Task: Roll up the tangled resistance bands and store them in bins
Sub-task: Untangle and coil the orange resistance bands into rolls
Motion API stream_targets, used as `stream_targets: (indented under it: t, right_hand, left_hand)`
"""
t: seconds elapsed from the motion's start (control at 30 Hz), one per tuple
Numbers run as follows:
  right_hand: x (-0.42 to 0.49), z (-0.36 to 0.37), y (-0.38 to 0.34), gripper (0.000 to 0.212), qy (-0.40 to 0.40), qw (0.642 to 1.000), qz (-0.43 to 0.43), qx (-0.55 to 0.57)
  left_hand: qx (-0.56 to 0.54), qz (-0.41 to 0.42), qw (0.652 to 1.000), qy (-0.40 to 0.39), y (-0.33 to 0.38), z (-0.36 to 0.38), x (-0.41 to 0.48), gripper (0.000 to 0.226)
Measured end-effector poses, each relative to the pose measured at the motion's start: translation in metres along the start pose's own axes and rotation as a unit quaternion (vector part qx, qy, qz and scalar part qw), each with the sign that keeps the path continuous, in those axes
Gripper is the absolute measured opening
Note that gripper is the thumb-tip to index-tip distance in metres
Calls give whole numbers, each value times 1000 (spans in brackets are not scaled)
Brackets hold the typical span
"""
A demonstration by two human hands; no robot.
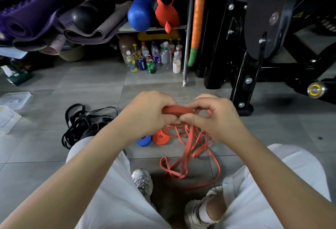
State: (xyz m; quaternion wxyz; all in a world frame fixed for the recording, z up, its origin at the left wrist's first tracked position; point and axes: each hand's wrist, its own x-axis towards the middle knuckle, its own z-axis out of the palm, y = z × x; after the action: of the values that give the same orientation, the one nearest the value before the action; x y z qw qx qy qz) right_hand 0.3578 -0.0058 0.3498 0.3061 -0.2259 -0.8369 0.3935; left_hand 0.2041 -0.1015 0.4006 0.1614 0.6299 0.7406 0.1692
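On the grey tile floor [91, 83], far left: two clear plastic containers [15, 99], side by side, contents not discernible. Behind them was one green tissue pack [17, 78]. Above was a heap of rolled mats [27, 19], purple and grey.

Next right: one tangle of black resistance bands [85, 123], loose on the floor. It lay against the person's left trouser leg and was partly hidden by it.

Centre rear: one cluster of bottles and cans [152, 59], upright under a shelf. One blue foam roller [140, 10] stood on the shelf above.

Centre floor: one blue band roll [144, 140] and one orange band roll [161, 137]. Both were coiled, touched each other and sat just beyond the left wrist.

Left hand [151, 112]: raised above the floor, fingers curled round the orange-red resistance band [177, 110].

Right hand [216, 118]: pressed close against the left, thumb and forefinger pinching the same band. The hands were together, with a short flat stretch of band showing between them.

Below the right hand, the band's remainder hung in tangled loops. It spread on the floor between two pale trainers [142, 181].

Far right: one black machine frame [254, 47], bolted, standing on the tiles.
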Motion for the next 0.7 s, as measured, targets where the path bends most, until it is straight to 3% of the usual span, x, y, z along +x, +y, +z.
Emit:
stream_targets:
  t: [0.07, 0.23, 0.4, 0.53, 0.57, 0.6, 0.7]
  right_hand:
    - [-2, -1, 4, 18, 4, 1000, 2, 5]
    - [-11, 0, 10, 17, 8, 994, 36, 104]
    - [-20, 8, 8, 18, 12, 972, 70, 225]
    - [-25, 12, 5, 25, 34, 959, 94, 266]
    - [-26, 10, 5, 25, 29, 960, 98, 259]
    - [-26, 9, 6, 26, 17, 964, 103, 243]
    - [-25, 6, 6, 26, -33, 987, 110, 112]
  left_hand:
    - [-113, -18, 993, 25, -4, -1, -3, 13]
    - [-343, -40, 936, 67, -11, 11, -10, 23]
    - [-504, -65, 853, 121, -11, 33, -18, 21]
    - [-593, -113, 790, 109, -11, 53, -21, 24]
    - [-594, -115, 790, 99, -10, 54, -21, 23]
    - [-558, -105, 817, 97, -11, 52, -22, 25]
    - [-249, -30, 962, 112, -16, 37, -20, 37]
